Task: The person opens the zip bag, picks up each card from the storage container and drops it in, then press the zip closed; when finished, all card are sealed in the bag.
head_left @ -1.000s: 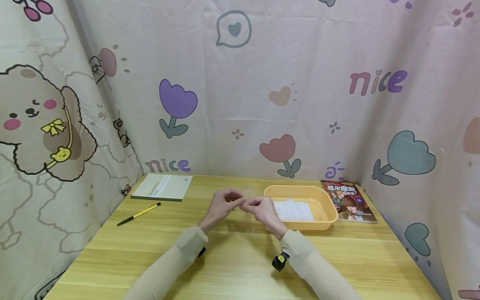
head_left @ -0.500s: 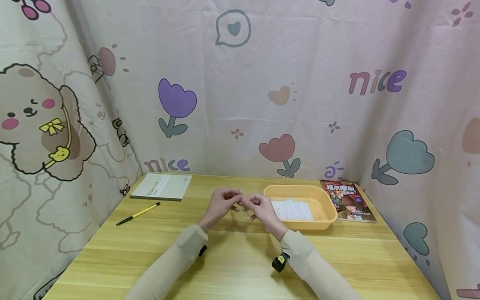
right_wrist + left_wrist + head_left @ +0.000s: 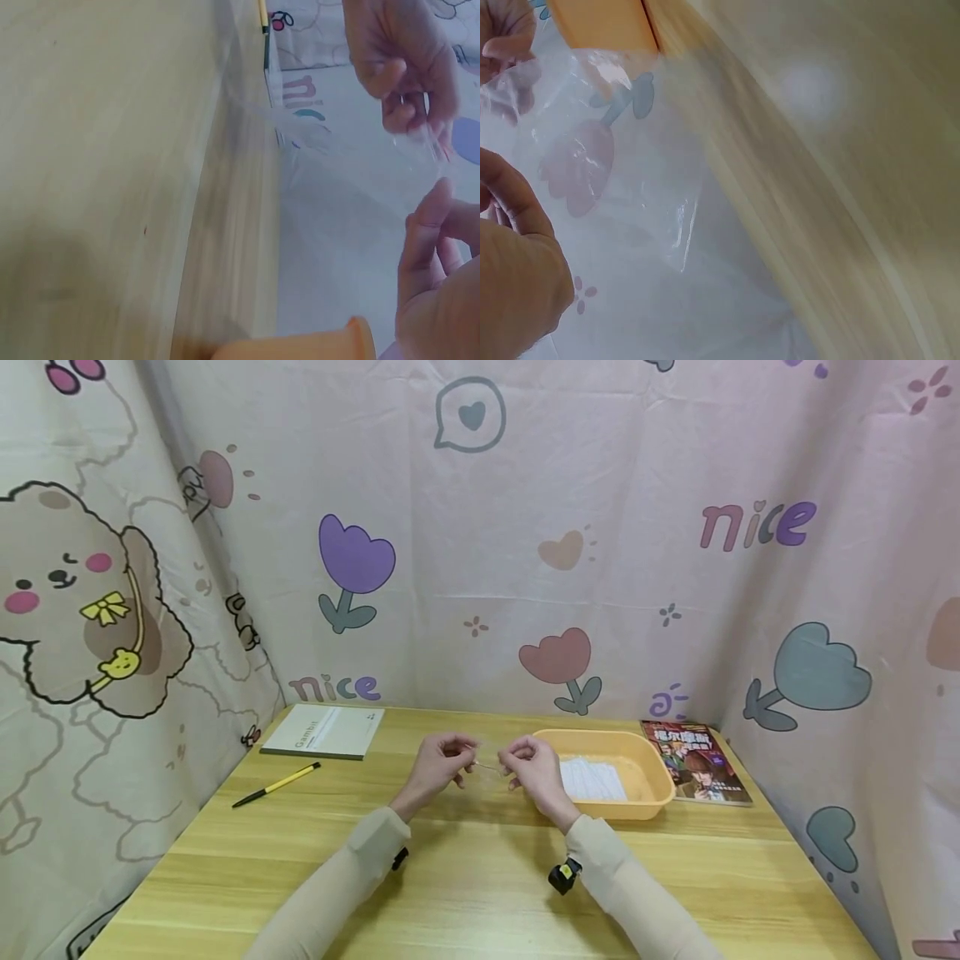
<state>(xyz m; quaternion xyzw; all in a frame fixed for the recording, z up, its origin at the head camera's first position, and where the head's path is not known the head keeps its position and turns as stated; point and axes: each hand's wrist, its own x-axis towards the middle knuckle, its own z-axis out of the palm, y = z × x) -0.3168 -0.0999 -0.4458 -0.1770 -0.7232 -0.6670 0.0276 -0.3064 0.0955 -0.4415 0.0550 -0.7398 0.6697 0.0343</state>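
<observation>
A clear, thin plastic bag hangs between my two hands above the table, its lower part spreading loosely in the left wrist view. My left hand pinches one side of its top edge between thumb and forefinger. The other side is pinched by my right hand, a short gap away. In the right wrist view the film stretches from one set of fingertips to the other. Being transparent, it is hard to make out in the head view, and whether its mouth is parted I cannot tell.
Just right of my right hand, a yellow-orange plastic basin contains a pile of white paper-like pieces. A magazine lies behind it. At the left are a pale Gambit notebook and a yellow-black pen. Printed curtain surrounds the table.
My hands, with fingertips together one second ago, have moved apart, the right one shifting rightward. The bag's edge is now stretched between them. The basin, pen and books have stayed put.
</observation>
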